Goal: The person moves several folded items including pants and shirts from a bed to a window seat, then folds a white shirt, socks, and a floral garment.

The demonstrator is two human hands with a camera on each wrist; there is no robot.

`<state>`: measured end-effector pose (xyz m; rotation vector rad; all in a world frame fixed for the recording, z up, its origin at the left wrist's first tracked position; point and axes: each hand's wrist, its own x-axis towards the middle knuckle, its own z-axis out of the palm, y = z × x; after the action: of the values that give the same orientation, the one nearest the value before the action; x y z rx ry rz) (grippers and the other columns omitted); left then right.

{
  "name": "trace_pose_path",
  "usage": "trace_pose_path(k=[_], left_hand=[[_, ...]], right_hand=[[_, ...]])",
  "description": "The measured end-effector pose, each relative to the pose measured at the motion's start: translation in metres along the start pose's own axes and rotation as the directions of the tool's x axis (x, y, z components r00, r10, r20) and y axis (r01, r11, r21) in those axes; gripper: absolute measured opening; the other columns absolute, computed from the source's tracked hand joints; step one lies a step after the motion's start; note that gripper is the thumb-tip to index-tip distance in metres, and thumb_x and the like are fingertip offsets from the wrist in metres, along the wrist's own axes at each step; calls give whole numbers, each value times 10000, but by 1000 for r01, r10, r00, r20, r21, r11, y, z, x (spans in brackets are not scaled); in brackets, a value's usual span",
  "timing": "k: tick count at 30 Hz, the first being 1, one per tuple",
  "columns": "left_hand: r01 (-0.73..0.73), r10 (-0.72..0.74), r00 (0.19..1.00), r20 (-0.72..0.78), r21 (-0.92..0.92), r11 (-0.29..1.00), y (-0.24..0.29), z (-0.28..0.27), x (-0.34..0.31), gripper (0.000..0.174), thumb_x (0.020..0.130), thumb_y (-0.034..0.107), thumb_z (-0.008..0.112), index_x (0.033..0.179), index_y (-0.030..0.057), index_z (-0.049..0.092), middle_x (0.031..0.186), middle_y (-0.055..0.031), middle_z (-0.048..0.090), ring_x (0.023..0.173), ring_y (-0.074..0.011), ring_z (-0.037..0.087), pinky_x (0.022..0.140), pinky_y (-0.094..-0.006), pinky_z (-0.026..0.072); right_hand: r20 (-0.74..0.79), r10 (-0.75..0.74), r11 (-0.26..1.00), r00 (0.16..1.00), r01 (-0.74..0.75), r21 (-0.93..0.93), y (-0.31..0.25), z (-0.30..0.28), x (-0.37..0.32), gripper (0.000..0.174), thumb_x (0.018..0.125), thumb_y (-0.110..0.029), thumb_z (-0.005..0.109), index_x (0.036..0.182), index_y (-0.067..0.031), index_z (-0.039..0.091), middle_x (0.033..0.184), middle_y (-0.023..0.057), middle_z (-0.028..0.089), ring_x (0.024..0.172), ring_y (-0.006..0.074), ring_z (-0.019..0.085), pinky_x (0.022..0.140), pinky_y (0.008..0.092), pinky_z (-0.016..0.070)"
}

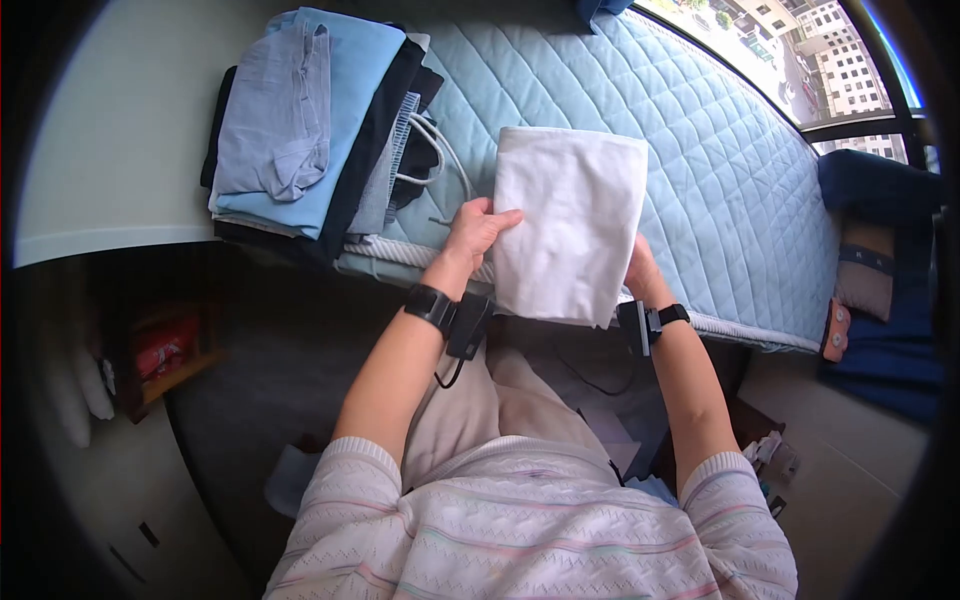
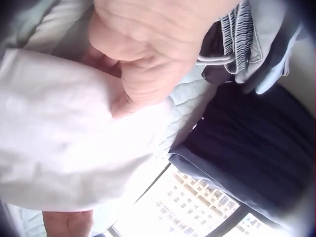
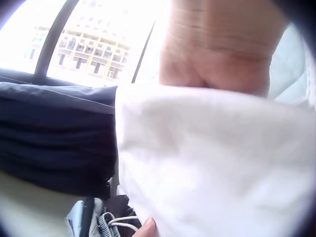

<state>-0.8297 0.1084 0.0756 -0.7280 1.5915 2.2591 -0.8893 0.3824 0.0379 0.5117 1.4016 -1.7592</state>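
Note:
A folded white cloth (image 1: 570,225) is held up flat over the front edge of the bed, nearly rectangular, with a slightly uneven lower edge. My left hand (image 1: 478,232) pinches its left edge, thumb on the top face and fingers behind; the left wrist view shows this thumb (image 2: 129,101) pressing into the fabric. At the opposite edge, my right hand (image 1: 643,268) reaches in behind the cloth. Its fingers are hidden there, and in the right wrist view only the base of the hand (image 3: 215,69) shows above the cloth.
A stack of folded clothes (image 1: 275,120), blue, grey and black, lies left of the cloth, with a white drawstring (image 1: 440,150) trailing from it. Beneath is a light blue quilted mattress (image 1: 720,210). A window (image 1: 770,50) borders the far right; dark blue fabric (image 1: 880,370) lies at the right end.

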Motion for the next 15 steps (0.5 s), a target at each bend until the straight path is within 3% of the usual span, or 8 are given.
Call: trace_pose_path(k=[2, 3, 6, 9, 10, 11, 12, 15], left_hand=[[72, -67, 994, -86, 51, 996, -19, 7, 26, 324, 699, 91, 697, 952, -64, 568, 920, -140, 625, 794, -199, 603, 715, -302, 482], [70, -66, 994, -84, 45, 997, -19, 14, 29, 396, 683, 80, 669, 1015, -76, 521, 948, -156, 615, 819, -227, 606, 746, -322, 481], [-89, 81, 992, -97, -83, 993, -14, 41, 20, 467, 667, 85, 662, 1062, -74, 472, 942, -156, 612, 841, -228, 603, 755, -325, 482], [-235, 235, 972, 28, 249, 940, 13, 84, -8, 489, 653, 66, 618, 1112, 14, 457, 911, -171, 614, 843, -301, 610, 767, -360, 478], [-292, 258, 954, 154, 268, 918, 11, 103, -15, 546, 697, 30, 605, 1214, 32, 426, 936, -116, 601, 806, -173, 603, 714, -292, 480], [-617, 568, 784, 250, 420, 666, -6, 119, -14, 628, 692, 41, 622, 1278, 55, 397, 894, -93, 588, 769, -155, 583, 704, -282, 475], [-375, 285, 903, 320, 264, 889, 1, 127, -23, 653, 690, 56, 644, 1294, 46, 395, 900, -85, 573, 781, -136, 557, 707, -269, 471], [-220, 173, 906, 385, 82, 972, 0, 115, -22, 613, 694, 56, 651, 1267, 24, 432, 931, -81, 574, 801, -121, 550, 705, -256, 471]], right_hand=[[-285, -27, 996, 958, 1, -92, -11, 3, -13, 499, 880, -402, 507, 1230, -50, 448, 1144, 84, 548, 1011, 205, 538, 829, 391, 433], [-536, -90, 984, 840, -9, -179, -20, 7, -24, 454, 874, -350, 539, 1197, -36, 477, 1081, 75, 582, 950, 182, 561, 756, 341, 449], [-422, -324, 924, 846, 188, -333, -34, 24, -64, 492, 852, -347, 577, 1216, -34, 468, 1093, 76, 577, 976, 161, 551, 735, 297, 426], [-287, -322, 930, 902, 244, -277, -42, 85, -82, 562, 838, -348, 613, 1262, -33, 419, 1086, 88, 567, 988, 164, 540, 770, 315, 433], [-222, -350, 924, 910, 297, -240, -41, 93, -82, 569, 834, -336, 627, 1264, -30, 412, 1070, 87, 568, 989, 163, 535, 779, 317, 436], [-161, -490, 858, 857, 441, -265, -36, 88, -70, 521, 824, -270, 656, 1224, -22, 433, 1029, 78, 573, 926, 154, 548, 772, 311, 455], [-280, -313, 950, 908, 298, -96, -49, 85, -73, 430, 818, -197, 663, 1160, -14, 478, 999, 69, 581, 842, 145, 564, 748, 296, 468], [-323, -286, 952, 902, 307, 15, -43, 36, -68, 341, 820, -164, 655, 1094, -6, 530, 950, 61, 598, 780, 131, 574, 720, 282, 476]])
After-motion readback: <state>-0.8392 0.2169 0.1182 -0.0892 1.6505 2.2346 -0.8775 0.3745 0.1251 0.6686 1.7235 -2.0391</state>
